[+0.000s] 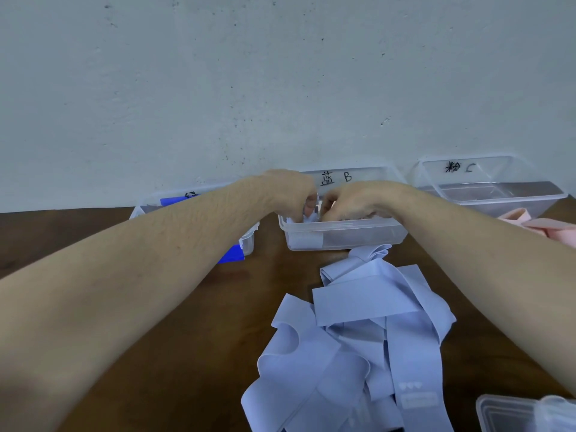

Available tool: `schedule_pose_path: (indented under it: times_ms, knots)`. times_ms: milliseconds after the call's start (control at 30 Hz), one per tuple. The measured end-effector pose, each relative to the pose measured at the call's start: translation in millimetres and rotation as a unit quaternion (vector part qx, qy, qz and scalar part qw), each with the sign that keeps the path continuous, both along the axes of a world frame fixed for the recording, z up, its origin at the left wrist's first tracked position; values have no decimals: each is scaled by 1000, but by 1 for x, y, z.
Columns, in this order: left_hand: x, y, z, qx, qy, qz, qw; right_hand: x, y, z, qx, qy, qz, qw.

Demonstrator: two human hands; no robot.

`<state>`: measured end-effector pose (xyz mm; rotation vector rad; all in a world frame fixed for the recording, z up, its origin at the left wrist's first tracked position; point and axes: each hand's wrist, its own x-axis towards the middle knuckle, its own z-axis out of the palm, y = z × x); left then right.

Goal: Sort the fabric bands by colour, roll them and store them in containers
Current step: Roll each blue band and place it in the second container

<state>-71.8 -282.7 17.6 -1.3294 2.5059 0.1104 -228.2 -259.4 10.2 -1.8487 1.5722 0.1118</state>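
Both my hands reach into the middle clear container [367, 235], which is marked B on its back wall. My left hand [286, 194] and my right hand [352, 201] have curled fingers that together hold a light blue rolled band [308, 218] at the container's left end. A pile of several loose light blue fabric bands [358, 332] lies on the brown table in front of the container. Pink bands [542, 227] lie at the right edge.
A clear container [498, 188] marked C stands at the back right against the wall. Another clear container [246, 241] with something dark blue stands at the left, partly hidden by my left forearm. Clear lids [523, 413] lie at the bottom right corner.
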Motion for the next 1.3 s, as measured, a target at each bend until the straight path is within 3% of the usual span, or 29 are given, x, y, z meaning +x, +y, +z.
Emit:
schedule_pose_path:
  times_ms: [200, 400, 533, 667, 1000, 1100, 1200, 1300]
  knots:
    - [3, 26, 18, -15, 10, 16, 1000, -23, 22, 22, -126, -103, -55, 985]
    - [8, 82, 36, -85, 119, 27, 989, -28, 71, 40, -182, -121, -26, 975]
    - [13, 124, 32, -137, 239, 39, 961, -24, 107, 44, -175, -120, 5, 977]
    - [23, 171, 17, -135, 314, 73, 937, -21, 141, 37, -165, -116, 41, 979]
    - [60, 271, -52, -80, 367, 106, 921, -17, 204, -4, -135, -113, 204, 963]
    - [67, 293, -67, -78, 399, 135, 904, -11, 221, -15, -115, -89, 205, 968]
    - [75, 307, -77, -62, 408, 166, 895, -4, 237, -15, -187, -24, 209, 960]
    - [81, 315, -83, -43, 413, 172, 893, 8, 251, -9, -198, -28, 174, 964]
